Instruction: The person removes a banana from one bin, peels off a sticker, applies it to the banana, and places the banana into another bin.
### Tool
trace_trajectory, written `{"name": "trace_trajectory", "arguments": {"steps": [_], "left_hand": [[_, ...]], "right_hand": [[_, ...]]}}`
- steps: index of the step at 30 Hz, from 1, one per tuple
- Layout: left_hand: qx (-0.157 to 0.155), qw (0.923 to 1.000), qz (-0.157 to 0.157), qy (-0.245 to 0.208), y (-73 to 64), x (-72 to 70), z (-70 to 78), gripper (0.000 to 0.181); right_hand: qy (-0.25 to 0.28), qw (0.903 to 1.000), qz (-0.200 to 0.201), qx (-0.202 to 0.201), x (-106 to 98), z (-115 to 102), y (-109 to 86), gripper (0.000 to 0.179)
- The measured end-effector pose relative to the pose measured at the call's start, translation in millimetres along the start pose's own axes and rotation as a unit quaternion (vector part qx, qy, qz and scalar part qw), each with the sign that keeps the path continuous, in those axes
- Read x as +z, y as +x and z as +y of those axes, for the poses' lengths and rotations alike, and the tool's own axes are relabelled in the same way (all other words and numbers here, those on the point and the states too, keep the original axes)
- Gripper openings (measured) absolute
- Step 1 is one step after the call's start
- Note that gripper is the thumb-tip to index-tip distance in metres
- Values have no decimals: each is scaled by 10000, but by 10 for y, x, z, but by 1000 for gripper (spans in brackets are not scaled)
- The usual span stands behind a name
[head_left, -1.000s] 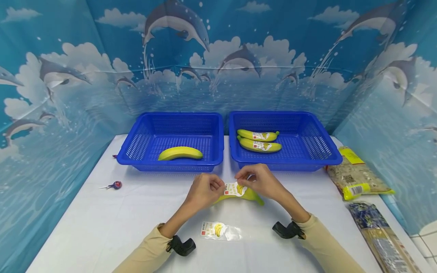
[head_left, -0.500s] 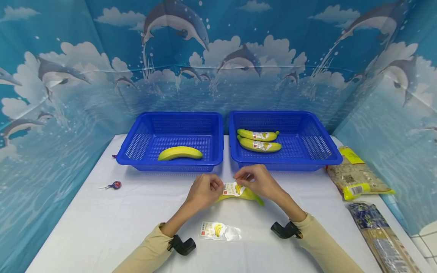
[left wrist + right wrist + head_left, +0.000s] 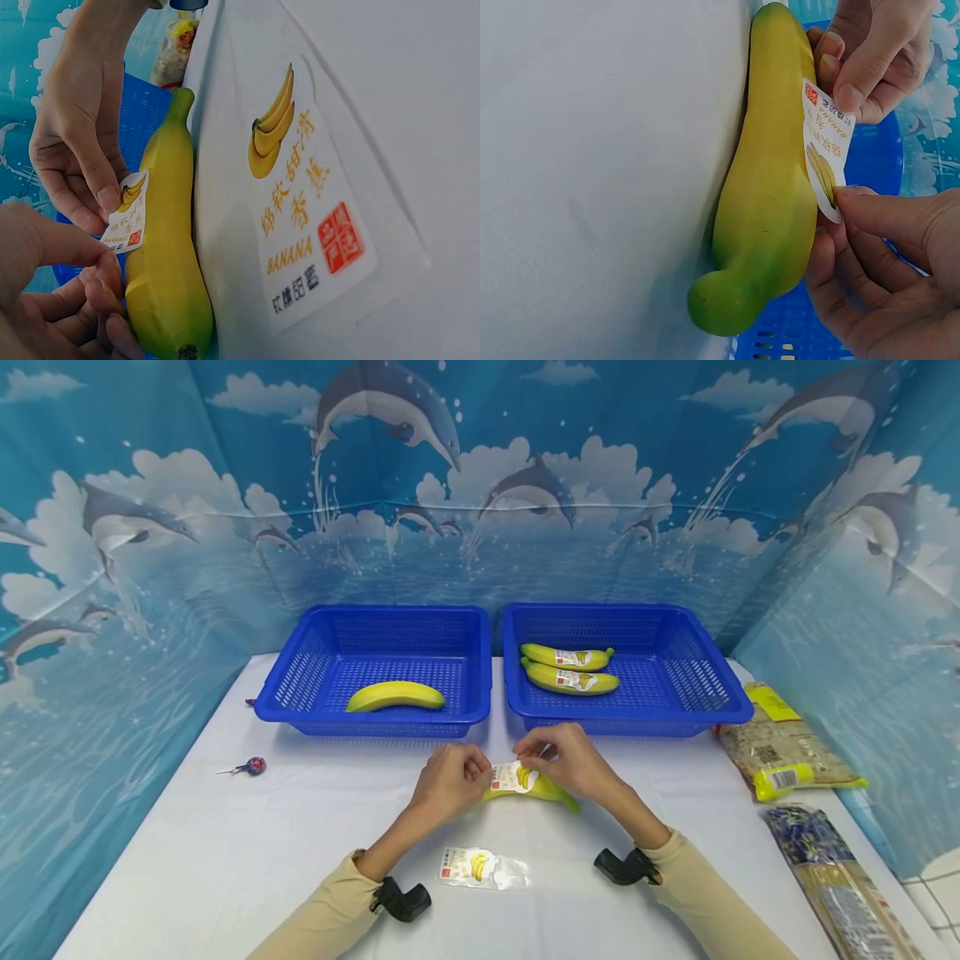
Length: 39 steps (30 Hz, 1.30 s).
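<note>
A banana (image 3: 769,172) lies on the white table between the two hands. Against its far side stands a white banana label sticker (image 3: 129,214), its near edge touching the peel. My left hand (image 3: 452,781) pinches one end of the sticker between thumb and finger, as the right wrist view shows. At the other end, my right hand (image 3: 570,760) pinches it the same way. In front of the banana, a second label on a clear backing strip (image 3: 480,868) lies flat on the table.
Behind the hands stand two blue baskets; the left basket (image 3: 480,693) holds one plain banana (image 3: 396,695), the right basket (image 3: 712,714) two labelled bananas (image 3: 572,678). A lollipop (image 3: 256,766) lies at left. Two packaged bags, a grain bag (image 3: 787,743) and a long packet (image 3: 840,881), lie at right.
Almost nothing differs. Both hands stay at the banana with the sticker, shifting only very slightly.
</note>
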<state>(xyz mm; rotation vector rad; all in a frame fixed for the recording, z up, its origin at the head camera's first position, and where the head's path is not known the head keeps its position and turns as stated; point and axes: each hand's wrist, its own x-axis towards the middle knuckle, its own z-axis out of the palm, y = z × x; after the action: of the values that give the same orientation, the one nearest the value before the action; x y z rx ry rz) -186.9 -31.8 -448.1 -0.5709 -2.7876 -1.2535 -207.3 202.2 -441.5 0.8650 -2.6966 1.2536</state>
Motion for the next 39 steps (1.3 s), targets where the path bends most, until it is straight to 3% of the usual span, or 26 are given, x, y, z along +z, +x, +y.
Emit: {"name": "trace_trajectory", "arguments": {"steps": [14,21,28,39], "left_hand": [[327,9994,106,82,0,12,-19,12],[436,9988,210,54,-14,33,-25,13],[564,9980,256,135,-23,61,-47,30],[853,9955,19,403,-20,72,-60,17]], "right_hand": [[30,9995,156,-277,53,22,-11,18],[-29,9991,-103,-421,50,20,-17,24],[-23,9969,-411,-667,35,3,-21,27],[34,9952,-786,-577,27,51,-43,22]]}}
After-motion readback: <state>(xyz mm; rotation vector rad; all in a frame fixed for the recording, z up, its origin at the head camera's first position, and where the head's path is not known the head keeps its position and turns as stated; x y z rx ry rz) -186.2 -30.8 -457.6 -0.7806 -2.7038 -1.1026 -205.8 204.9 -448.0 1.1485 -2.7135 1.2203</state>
